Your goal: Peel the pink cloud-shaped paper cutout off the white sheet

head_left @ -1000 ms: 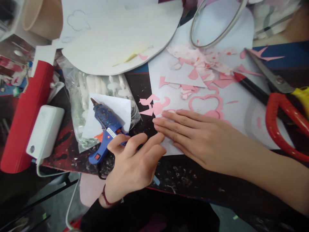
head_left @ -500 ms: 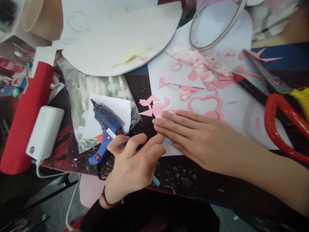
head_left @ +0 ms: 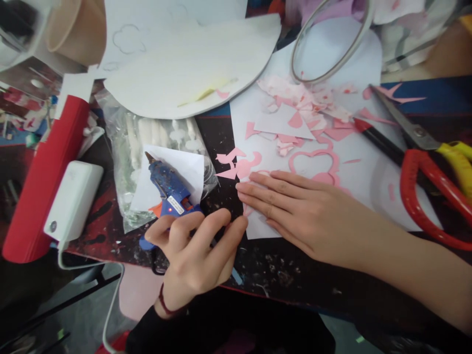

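My right hand [head_left: 298,211] lies flat with its fingers stretched out, over pink paper pieces on a white sheet [head_left: 361,191]. To its left my left hand [head_left: 201,250] hovers palm down with bent, spread fingers, partly over a blue glue gun [head_left: 167,184]; nothing shows in its grip. The gun's small light glows, and its nozzle points up and left on a small white paper [head_left: 197,169]. Pink cut-outs [head_left: 249,164] lie just beyond my right fingertips, and a pink cloud-shaped outline [head_left: 335,160] is behind that hand.
Red-handled scissors [head_left: 405,167] lie at the right, near a hoop [head_left: 295,61]. A white oval board [head_left: 165,78] is at the back, above a plastic bag [head_left: 127,191]. At the left are a white power bank [head_left: 75,199] with a cable and a red case [head_left: 44,182].
My left hand has shifted left, its fingers now covering more of the glue gun's handle. My right hand stays flat in the same place. The whole view has moved slightly.
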Demonstrator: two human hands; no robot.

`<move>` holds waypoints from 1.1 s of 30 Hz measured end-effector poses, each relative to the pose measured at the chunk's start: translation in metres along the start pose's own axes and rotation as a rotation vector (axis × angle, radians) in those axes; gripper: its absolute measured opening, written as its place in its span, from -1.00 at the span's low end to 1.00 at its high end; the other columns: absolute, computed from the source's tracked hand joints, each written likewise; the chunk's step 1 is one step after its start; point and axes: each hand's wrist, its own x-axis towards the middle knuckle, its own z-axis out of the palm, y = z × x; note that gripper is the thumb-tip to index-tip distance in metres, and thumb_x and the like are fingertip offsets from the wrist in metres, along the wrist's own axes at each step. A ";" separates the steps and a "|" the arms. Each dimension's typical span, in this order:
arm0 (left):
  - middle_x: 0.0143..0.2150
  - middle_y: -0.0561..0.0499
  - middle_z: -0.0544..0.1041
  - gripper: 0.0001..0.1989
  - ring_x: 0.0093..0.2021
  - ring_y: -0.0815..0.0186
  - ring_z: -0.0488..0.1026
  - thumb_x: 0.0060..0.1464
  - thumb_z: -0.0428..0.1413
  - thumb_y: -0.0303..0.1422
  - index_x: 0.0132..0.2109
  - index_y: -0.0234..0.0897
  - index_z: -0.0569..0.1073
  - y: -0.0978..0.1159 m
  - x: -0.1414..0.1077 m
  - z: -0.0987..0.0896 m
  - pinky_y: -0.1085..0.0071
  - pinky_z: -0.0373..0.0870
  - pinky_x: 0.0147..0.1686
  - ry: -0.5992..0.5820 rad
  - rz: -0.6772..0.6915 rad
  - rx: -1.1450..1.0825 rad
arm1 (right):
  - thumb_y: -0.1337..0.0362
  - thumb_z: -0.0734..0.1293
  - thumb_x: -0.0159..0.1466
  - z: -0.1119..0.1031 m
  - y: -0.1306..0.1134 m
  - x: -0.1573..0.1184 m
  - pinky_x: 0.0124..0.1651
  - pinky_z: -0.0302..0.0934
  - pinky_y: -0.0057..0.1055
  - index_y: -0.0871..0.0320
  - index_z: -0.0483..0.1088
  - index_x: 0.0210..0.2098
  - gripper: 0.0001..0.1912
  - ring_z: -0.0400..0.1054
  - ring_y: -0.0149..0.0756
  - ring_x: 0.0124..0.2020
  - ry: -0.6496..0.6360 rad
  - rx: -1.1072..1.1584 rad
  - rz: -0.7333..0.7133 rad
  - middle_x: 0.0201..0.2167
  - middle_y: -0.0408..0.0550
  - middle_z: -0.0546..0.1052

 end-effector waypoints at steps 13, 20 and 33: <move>-0.26 0.00 0.63 -0.81 -0.26 0.19 0.32 0.14 0.19 -0.50 -0.13 -0.16 0.61 -0.002 -0.001 0.001 0.13 0.11 -0.18 0.026 0.016 0.004 | 0.35 0.11 0.48 -0.002 -0.001 0.001 0.35 0.31 -0.05 0.31 0.25 0.34 -0.53 0.30 -0.09 0.34 -0.007 -0.042 -0.014 0.36 0.00 0.33; -0.23 0.00 0.63 -0.80 -0.26 0.22 0.34 0.14 0.20 -0.51 -0.11 -0.18 0.60 -0.002 -0.001 0.004 0.15 0.14 -0.20 0.026 0.021 -0.016 | 0.35 0.12 0.47 -0.002 0.000 0.001 0.36 0.29 -0.06 0.31 0.25 0.34 -0.52 0.27 -0.11 0.36 -0.006 -0.045 -0.021 0.37 0.01 0.30; -0.26 -0.01 0.64 -0.83 -0.28 0.21 0.34 0.13 0.20 -0.53 -0.16 -0.22 0.60 -0.002 0.000 0.001 0.14 0.15 -0.18 0.040 0.004 -0.032 | 0.33 0.13 0.48 -0.003 -0.001 0.000 0.37 0.28 -0.09 0.28 0.25 0.35 -0.52 0.28 -0.14 0.36 -0.003 -0.055 -0.012 0.37 -0.03 0.32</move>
